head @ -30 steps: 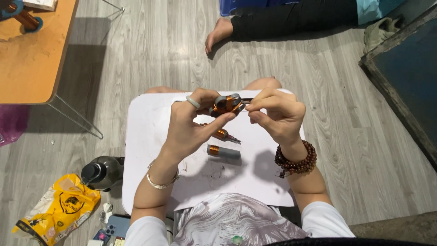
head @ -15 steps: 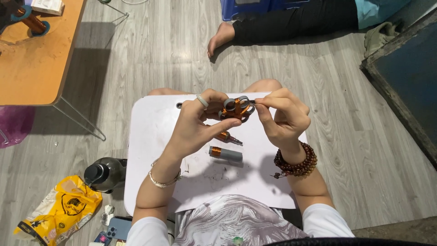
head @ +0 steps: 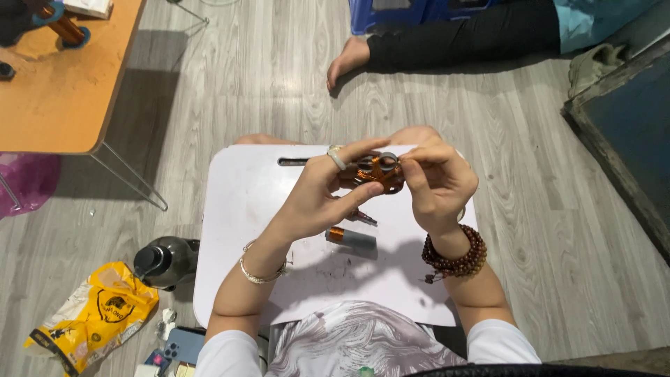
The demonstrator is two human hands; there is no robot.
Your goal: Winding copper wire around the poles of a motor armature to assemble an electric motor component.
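A crumpled yellow pouch (head: 94, 318) with a dark round emblem and a white end lies on the floor at lower left. Just right of it, near the bottom edge, a blue-backed phone (head: 183, 344) lies camera-side up, its screen hidden.

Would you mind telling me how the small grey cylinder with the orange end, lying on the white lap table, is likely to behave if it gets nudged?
The grey cylinder lies on its side on the smooth white lap table, so it would probably roll if pushed across its length. It looks rigid, likely metal, so perhaps heavy for its size. Nothing blocks it toward the table edge, so it might roll off.
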